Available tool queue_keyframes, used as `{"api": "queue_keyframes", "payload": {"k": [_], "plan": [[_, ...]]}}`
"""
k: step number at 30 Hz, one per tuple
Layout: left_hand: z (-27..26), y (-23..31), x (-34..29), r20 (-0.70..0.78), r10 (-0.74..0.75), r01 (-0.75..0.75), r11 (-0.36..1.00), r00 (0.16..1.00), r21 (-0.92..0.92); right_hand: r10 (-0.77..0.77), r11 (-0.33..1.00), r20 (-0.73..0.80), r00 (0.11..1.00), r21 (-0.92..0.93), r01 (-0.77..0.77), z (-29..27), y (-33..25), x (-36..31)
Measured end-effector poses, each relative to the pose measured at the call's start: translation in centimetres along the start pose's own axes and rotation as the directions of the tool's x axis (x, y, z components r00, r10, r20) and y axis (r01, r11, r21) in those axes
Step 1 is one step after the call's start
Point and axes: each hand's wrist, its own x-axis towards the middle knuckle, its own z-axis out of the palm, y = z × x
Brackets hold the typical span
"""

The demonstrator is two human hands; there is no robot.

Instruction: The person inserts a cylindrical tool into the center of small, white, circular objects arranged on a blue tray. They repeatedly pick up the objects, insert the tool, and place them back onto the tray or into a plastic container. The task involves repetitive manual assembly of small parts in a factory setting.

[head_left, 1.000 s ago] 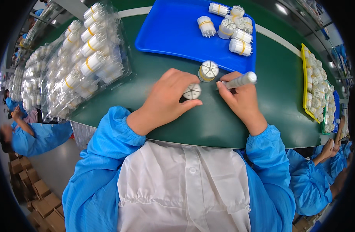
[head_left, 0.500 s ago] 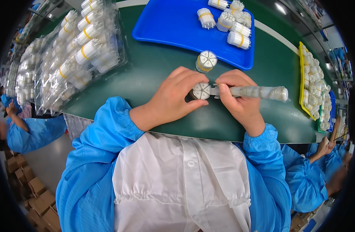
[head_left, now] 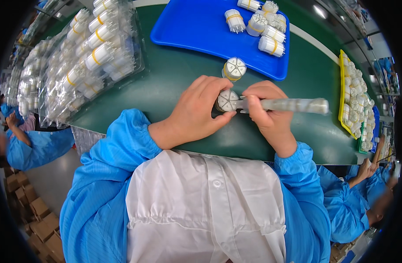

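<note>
Left hand [head_left: 190, 114]: thumb and fingers curled round a white bundle [head_left: 227, 101], segmented end up, over the green table [head_left: 174, 65] | right hand [head_left: 275, 125]: fingers pinching a pale pen-like tool [head_left: 297, 105], tip by the bundle | handling: probably light, stiff, smooth; best gripped round its sides

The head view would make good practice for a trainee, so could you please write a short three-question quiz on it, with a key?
1. What does the left hand hold?
A) a cardboard box
B) a cylinder
C) a marker cap

2. True or false: the yellow tray lies to the right of the big blue tray.

3. Fill in: a ____ band circles the standing cylinder between the hands and the big blue tray.

Key: 1. B; 2. True; 3. yellow.
</note>
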Motion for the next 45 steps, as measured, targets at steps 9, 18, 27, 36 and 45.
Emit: {"api": "queue_keyframes", "payload": {"k": [9,18,27,36,45], "plan": [[-0.3,0.4,0.0,0.056,-0.003,0.005,0.999,0.998,-0.040,-0.052,0.995,0.013,0.999,-0.089,0.053,0.0,-0.1,0.4],[0.0,0.0,0.2,-0.017,0.071,-0.069,0.993,0.997,0.095,-0.061,0.995,0.029,0.998,-0.083,0.064,0.2,0.4,0.2],[-0.1,0.7,0.0,0.020,0.028,-0.027,0.998,0.999,-0.051,-0.021,0.997,0.016,1.000,-0.068,0.022,0.2,0.0,0.4],[0.0,0.4,-0.1,-0.014,0.020,-0.019,1.000,1.000,0.020,-0.075,0.995,-0.012,0.997,-0.065,0.074,-0.1,0.4,0.4],[-0.4,0.6,0.0,0.040,0.038,-0.037,0.999,0.998,-0.040,-0.041,0.993,0.021,0.999,-0.114,0.043,0.1,-0.2,0.4]]}}
